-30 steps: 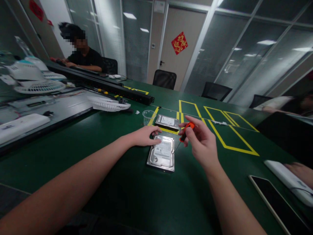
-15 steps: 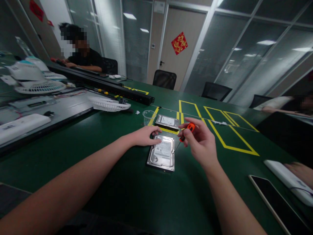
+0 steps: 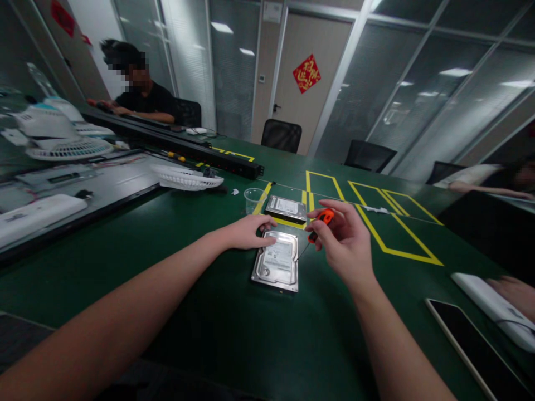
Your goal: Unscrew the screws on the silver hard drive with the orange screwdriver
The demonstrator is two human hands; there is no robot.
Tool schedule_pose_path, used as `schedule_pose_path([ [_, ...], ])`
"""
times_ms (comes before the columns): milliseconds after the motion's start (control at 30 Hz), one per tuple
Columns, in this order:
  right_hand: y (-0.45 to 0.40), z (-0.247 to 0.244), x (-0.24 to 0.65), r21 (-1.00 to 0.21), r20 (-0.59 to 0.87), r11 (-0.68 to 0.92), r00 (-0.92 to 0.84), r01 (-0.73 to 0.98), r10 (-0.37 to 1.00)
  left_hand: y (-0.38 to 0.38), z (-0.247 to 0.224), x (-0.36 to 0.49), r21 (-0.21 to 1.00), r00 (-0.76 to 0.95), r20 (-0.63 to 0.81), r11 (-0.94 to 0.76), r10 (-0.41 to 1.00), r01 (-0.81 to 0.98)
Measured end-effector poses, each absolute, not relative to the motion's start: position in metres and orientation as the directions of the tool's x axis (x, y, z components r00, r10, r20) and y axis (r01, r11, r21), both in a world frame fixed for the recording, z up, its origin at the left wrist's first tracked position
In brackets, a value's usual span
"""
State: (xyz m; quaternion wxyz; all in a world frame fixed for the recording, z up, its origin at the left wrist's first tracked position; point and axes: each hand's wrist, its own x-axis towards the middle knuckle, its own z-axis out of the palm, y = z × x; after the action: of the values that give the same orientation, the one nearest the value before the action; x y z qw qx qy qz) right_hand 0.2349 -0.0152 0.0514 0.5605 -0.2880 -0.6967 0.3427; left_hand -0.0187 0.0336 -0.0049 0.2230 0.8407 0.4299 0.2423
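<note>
A silver hard drive (image 3: 278, 264) lies label up on the green table in front of me. My left hand (image 3: 249, 231) grips its far left corner, thumb on the top face and the other fingers bent at the far side. An orange and black screwdriver (image 3: 325, 216) is held by the handle in my right hand (image 3: 345, 239). Its thin shaft slants down left, the tip at the drive's right edge; whether it sits in a screw is too small to tell. Just beyond lies a second hard drive (image 3: 286, 207), beside a clear plastic cup (image 3: 253, 199).
Yellow tape outlines (image 3: 407, 256) mark the table. At left are a white fan grille (image 3: 186, 178), a long black bar (image 3: 188, 142) and a flat metal panel (image 3: 121, 178). A phone (image 3: 468, 345) and another person's hand (image 3: 514, 292) on a white device (image 3: 489, 303) are at right.
The screwdriver's handle has tipped very slightly in my right hand, its tip staying by the drive's right edge. My left hand and both drives look unmoved.
</note>
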Motion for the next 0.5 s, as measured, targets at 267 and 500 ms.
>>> schedule_pose_path([
  [267, -0.0132, 0.0521, 0.2371, -0.823, 0.559, 0.566, -0.235, -0.042, 0.795, 0.0335, -0.0047, -0.0194, 0.59, 0.507, 0.202, -0.517, 0.838, 0.62],
  [500, -0.0174, 0.0545, 0.2322, -0.787, 0.602, 0.614, -0.143, 0.057, 0.786, 0.0346, -0.0058, -0.0203, 0.586, 0.508, 0.202, -0.519, 0.837, 0.622],
])
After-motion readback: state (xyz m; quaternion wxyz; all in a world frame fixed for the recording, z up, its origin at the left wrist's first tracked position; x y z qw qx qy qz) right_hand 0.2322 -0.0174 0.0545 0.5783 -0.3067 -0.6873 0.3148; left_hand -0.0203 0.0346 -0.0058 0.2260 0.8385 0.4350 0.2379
